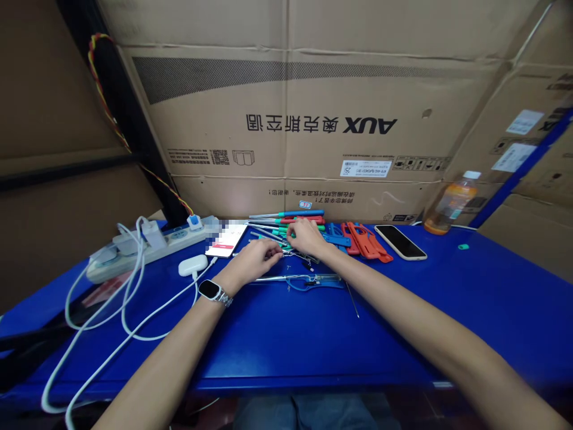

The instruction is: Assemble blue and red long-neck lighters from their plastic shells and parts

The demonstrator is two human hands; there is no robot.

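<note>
My left hand (257, 260), with a watch on the wrist, is closed at the front of a pile of tools. Its fingertips press together near thin wires, and what they hold is too small to make out. Beside it my right hand (308, 236) is closed with fingers bent down over the pile; anything in its grip is hidden. Behind lie slim metal rods with a blue handle (304, 212) and a red handle (308, 220). Nearer me a blue plastic handle shell (308, 283) lies with a metal rod and wires in it. A small black part (308, 266) sits just behind.
To the right are red-orange plastic shells (364, 242), a phone (400, 242) and an orange drink bottle (451, 203). On the left are a power strip (179, 236), white cables (138, 280), an earbud case (193, 265) and a lit screen (227, 239). Cardboard (313, 89) walls the back.
</note>
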